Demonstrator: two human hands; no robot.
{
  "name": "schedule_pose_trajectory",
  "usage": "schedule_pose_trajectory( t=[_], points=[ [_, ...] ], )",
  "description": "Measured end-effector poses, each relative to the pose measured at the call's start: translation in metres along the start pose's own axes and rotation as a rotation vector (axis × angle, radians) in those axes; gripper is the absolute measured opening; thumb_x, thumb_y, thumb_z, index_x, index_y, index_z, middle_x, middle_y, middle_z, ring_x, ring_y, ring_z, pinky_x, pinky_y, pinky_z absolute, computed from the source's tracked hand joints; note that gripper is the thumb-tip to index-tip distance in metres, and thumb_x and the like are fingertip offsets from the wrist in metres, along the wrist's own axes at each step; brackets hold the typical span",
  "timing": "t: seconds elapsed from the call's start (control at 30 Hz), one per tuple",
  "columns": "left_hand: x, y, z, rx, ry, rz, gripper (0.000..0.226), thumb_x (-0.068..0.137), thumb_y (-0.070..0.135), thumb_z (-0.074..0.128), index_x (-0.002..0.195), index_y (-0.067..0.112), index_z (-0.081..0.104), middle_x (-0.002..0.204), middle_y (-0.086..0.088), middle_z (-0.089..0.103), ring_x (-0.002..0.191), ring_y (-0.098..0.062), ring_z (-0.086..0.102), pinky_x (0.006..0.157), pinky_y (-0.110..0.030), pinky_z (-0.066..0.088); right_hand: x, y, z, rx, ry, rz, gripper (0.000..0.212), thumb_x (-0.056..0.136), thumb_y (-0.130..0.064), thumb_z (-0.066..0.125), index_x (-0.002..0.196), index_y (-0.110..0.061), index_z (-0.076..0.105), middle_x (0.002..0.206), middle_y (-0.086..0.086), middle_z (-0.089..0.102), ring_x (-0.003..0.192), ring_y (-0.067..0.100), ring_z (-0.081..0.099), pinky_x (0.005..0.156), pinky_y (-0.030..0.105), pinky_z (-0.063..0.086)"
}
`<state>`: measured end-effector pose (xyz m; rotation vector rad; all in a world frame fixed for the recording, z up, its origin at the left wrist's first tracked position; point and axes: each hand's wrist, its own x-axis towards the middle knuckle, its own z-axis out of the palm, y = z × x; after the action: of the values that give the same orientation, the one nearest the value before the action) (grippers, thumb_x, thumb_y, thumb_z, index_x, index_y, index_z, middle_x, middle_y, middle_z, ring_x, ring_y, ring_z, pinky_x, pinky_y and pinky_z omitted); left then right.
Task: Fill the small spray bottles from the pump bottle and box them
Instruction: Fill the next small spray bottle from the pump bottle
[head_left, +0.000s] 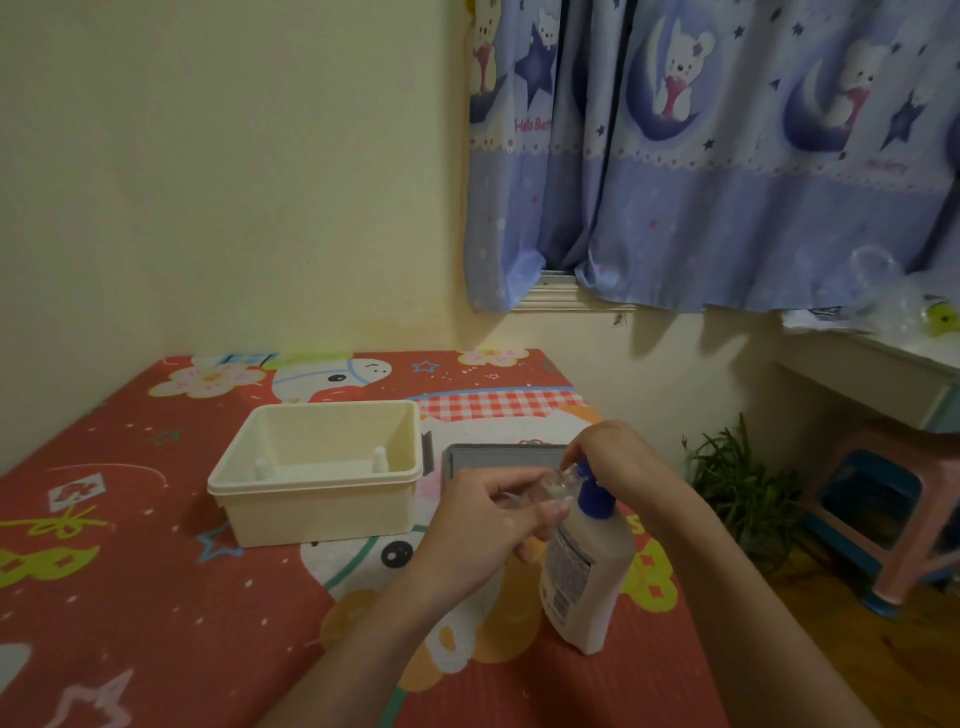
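Over on the left the cream box (317, 483) is sitting open on the bright cartoon-print surface (130, 597), and it is already holding two small bottles: one white cap (261, 466) is poking up by the left inner wall and another (380, 460) is standing towards the right. I cannot tell from here whether those two are filled, but being in the box, they look to me like finished ones. Just beside the box's right wall a grey lid (498, 456) is lying flat, so closing up is not yet done.

Moving right, the left hand (483, 512) is curling closed around a small clear spray bottle (550, 488), tilting it so its open end is pointing at the blue pump head (592, 491). The small bottle's own cap is not showing, and how much liquid is inside it is too blurred to tell.

Further right, the right hand (613, 452) is resting on top of the pump, fingers bent over it as if pressing; whether it is actually pushing down I cannot say. The white pump bottle (587, 571) is standing upright on the surface near its right edge, opaque, so its level is hidden.

So by my reckoning the job is somewhere past the middle: two boxed, one being filled, then capping, boxing and the lid remaining.
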<state>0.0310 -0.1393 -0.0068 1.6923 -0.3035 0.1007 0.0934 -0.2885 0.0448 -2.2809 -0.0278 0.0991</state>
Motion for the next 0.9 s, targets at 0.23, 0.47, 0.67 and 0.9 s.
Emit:
schedule_pose_trajectory(
  t=[0.23, 0.47, 0.67, 0.9],
  points=[
    [-0.006, 0.0, 0.002, 0.038, -0.066, -0.034, 0.036, 0.089, 0.016, 0.068, 0.116, 0.037, 0.057, 0.111, 0.004, 0.062, 0.08, -0.019, 0.073, 0.064, -0.029, 0.06, 0.004, 0.002, 0.002, 0.099, -0.004, 0.006, 0.026, 0.087, -0.002, 0.043, 0.098, 0.008, 0.064, 0.088, 0.014, 0.052, 0.065, 0.017, 0.045, 0.055, 0.023, 0.038],
    [-0.008, -0.002, -0.009, -0.049, 0.003, -0.015, 0.027, 0.089, 0.006, 0.066, 0.104, 0.028, 0.06, 0.099, -0.001, 0.065, 0.077, -0.021, 0.072, 0.07, -0.039, 0.062, 0.001, -0.002, 0.007, 0.19, -0.001, -0.006, 0.02, 0.087, -0.008, 0.044, 0.075, -0.007, 0.06, 0.073, 0.007, 0.057, 0.058, 0.013, 0.048, 0.056, 0.024, 0.04],
    [-0.01, 0.003, -0.027, -0.047, 0.094, 0.043, 0.027, 0.085, 0.004, 0.07, 0.104, 0.022, 0.064, 0.1, 0.001, 0.065, 0.083, -0.024, 0.071, 0.072, -0.044, 0.062, -0.012, -0.018, -0.005, 0.146, 0.118, -0.113, 0.035, 0.095, -0.03, 0.042, 0.082, -0.007, 0.065, 0.088, 0.008, 0.069, 0.087, 0.028, 0.065, 0.085, 0.042, 0.052],
    [-0.017, 0.006, -0.049, -0.062, 0.176, 0.077, 0.025, 0.086, 0.003, 0.069, 0.106, 0.015, 0.062, 0.108, -0.013, 0.063, 0.08, -0.026, 0.074, 0.069, -0.033, 0.061, -0.023, -0.052, 0.003, 0.048, 0.325, -0.378, 0.023, 0.093, -0.021, 0.044, 0.089, -0.006, 0.061, 0.085, 0.012, 0.065, 0.067, 0.019, 0.056, 0.056, 0.031, 0.044]
  ],
)
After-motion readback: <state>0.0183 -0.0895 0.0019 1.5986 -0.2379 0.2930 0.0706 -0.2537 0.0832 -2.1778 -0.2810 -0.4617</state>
